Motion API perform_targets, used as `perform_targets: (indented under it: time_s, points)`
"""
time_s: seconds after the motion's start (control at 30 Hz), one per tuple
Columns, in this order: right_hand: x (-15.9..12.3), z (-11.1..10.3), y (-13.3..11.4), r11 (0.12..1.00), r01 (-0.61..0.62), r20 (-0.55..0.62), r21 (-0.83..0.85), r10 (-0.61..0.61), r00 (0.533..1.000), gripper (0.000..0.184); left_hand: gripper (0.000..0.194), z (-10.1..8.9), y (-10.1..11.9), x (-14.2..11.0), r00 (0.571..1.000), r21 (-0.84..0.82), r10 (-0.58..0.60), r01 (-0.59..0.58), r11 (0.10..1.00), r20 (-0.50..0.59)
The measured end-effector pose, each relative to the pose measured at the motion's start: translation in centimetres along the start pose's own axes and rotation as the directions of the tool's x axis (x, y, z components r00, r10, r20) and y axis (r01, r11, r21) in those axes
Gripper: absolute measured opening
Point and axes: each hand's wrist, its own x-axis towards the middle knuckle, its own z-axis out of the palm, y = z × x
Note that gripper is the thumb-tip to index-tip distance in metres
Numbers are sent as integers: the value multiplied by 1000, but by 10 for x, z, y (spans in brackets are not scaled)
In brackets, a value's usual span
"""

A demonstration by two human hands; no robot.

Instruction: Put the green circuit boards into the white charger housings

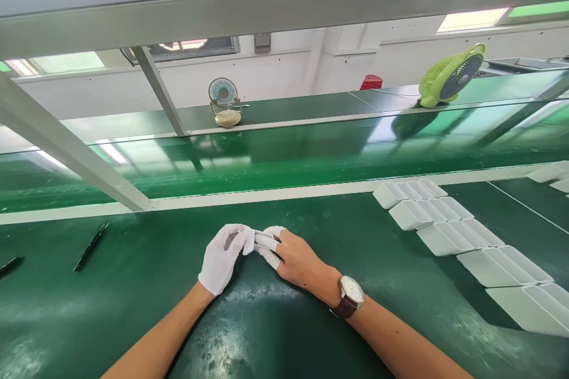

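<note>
Near the middle of the green work surface, my two hands meet around a small, slim pale piece with a greyish edge (263, 239). My left hand (221, 260) wears a white glove and is closed, its thumb and fingers pinching the left end of the piece. White finger covers sit on the fingertips of my right hand (299, 256), which grips the other end. The fingers hide much of the piece, so its exact kind cannot be made out. A wristwatch (351, 290) with a dark strap is on my right wrist.
Stacked white trays (448, 237) run in a row along the right. Two dark pens, one a black pen (90, 247), lie at left. Beyond a raised rail (267, 188) runs a green belt (284, 154). Behind it stand a small fan (223, 95) and a green fan (444, 80).
</note>
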Motion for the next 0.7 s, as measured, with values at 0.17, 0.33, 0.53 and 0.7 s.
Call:
perform_targets:
  time_s: [0.17,0.33,0.53,0.7]
  points:
    - [-1,0,1,995,-47,-12,91,48,999,39,30,0,1,0,1000,8,7,-7,1000,3]
    - [-6,4,3,997,-39,-51,61,42,998,36,28,0,-1,2,1000,4,4,-4,1000,1]
    - [-7,5,6,999,-15,-32,30,16,999,33,30,0,-2,1,1000,0,8,-8,1000,-15]
    - [-5,1,9,996,-31,-63,83,37,997,32,30,-2,-4,1,998,-22,57,-57,998,-22]
